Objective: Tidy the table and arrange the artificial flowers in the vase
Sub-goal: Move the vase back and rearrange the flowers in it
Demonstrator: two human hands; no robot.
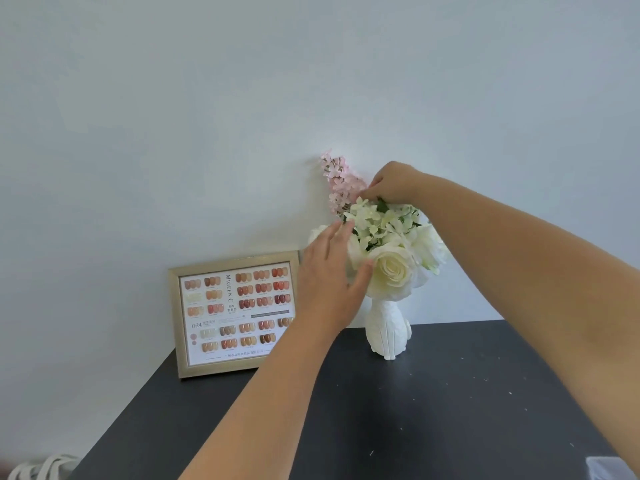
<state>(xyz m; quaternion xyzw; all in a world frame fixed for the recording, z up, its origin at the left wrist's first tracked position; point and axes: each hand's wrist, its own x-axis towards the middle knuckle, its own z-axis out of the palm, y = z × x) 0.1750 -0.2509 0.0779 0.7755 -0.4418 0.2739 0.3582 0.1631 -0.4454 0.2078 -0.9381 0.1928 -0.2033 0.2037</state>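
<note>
Flowers: I see the white bunch [388, 244] standing in the vase, a pink sprig [341, 183] at its far left.
Vase [386, 330]: white, upright on the dark tabletop [433, 410], far side by the wall.
Left hand [329, 278]: grip spread wide, cupping the bunch's left side.
Right hand [393, 183]: grip pinched at the sprig's base.
Picture frame [235, 315]: left of the vase.
</note>
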